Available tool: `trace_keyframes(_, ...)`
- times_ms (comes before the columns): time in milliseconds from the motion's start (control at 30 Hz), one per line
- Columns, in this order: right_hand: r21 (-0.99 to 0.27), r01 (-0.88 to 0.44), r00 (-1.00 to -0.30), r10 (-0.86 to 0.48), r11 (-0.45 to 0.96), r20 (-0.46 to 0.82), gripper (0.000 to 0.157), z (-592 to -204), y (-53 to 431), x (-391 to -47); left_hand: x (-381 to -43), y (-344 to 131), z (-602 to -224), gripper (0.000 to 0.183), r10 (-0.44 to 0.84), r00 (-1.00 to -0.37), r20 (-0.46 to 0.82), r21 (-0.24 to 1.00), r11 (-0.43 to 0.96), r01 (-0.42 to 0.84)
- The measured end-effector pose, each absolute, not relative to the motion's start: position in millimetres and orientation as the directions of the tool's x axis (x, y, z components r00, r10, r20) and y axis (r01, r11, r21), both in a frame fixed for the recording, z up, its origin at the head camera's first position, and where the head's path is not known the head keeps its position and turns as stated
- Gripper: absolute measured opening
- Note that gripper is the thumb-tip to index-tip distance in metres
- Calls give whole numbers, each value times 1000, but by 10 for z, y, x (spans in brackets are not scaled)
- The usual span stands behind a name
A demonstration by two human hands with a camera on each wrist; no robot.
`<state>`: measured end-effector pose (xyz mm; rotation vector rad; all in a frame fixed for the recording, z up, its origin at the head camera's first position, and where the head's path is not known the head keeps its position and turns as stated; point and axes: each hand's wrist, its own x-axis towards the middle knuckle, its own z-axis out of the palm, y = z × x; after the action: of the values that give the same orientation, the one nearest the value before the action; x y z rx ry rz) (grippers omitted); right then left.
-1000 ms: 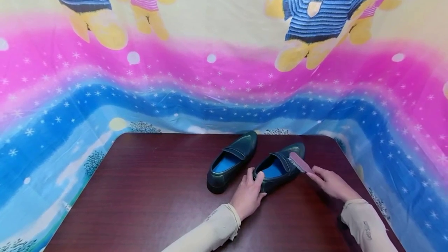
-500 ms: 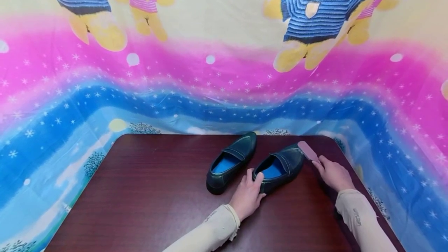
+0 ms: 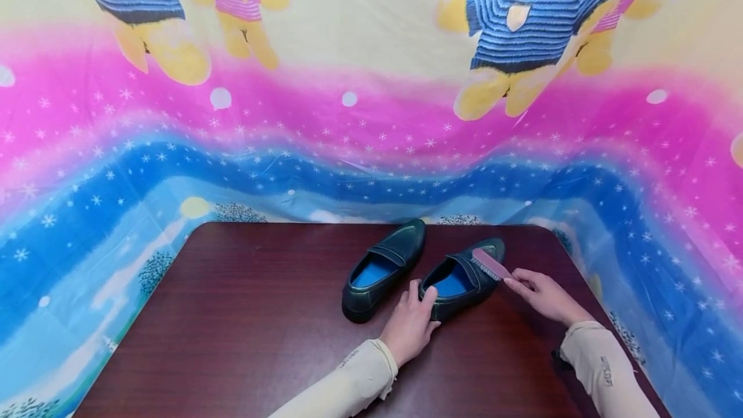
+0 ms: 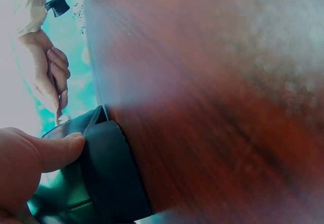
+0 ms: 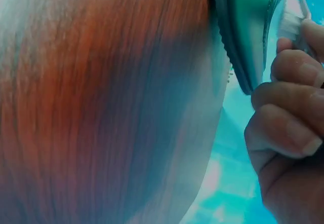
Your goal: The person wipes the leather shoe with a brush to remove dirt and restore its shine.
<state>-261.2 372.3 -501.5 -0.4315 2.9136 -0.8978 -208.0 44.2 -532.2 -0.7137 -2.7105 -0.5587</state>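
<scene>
Two dark loafers with blue insoles lie on the table, toes pointing away to the right. My left hand (image 3: 411, 322) grips the heel of the right loafer (image 3: 458, 307); in the left wrist view the thumb (image 4: 61, 150) presses on the shoe near its sole. A pink brush (image 3: 490, 264) with pale bristles is in my right hand (image 3: 548, 295), held by its handle. Its bristles lie against the upper of that loafer, near the strap. Fingers (image 5: 288, 100) curl round the brush in the right wrist view. The left loafer (image 3: 386, 269) stands beside, untouched.
The dark red-brown wooden table (image 3: 244, 315) has rounded far corners. Its far edge runs just behind the shoe toes. A patterned cloth (image 3: 325, 134) with bears and snowflakes hangs behind and around the table.
The brush went from the strap area out to the toe's right side, then back to the upper near the strap. My left hand and both loafers have stayed in place.
</scene>
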Motion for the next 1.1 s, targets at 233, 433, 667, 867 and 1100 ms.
trace_keyframes(233, -463, -259, -962, -269, 848, 45, 24, -5073, 3844, -2666, -2064, 433, -5314, 47, 417, -836, 357, 308, 792, 527)
trace_keyframes(433, -383, -219, -976, -200, 897, 90, 24, -5097, 3890, -2791, -2082, 438, -5299, 46, 418, -838, 351, 308, 793, 525)
trace_keyframes(667, -350, -137, -986, -93, 927, 140, 34, -5142, 3862, -2863, -2070, 429, -5302, 46, 417, -840, 347, 318, 790, 524)
trace_keyframes(867, -437, -164, -984, -117, 884, 133, 41, -5098, 3816, -2830, -2068, 423, -5295, 46, 420, -845, 332, 332, 786, 521)
trace_keyframes(1100, -552, -216, -971, -237, 806, 33, 36, -5066, 3749, -2792, -2067, 424, -5277, 46, 418, -846, 331, 331, 789, 519)
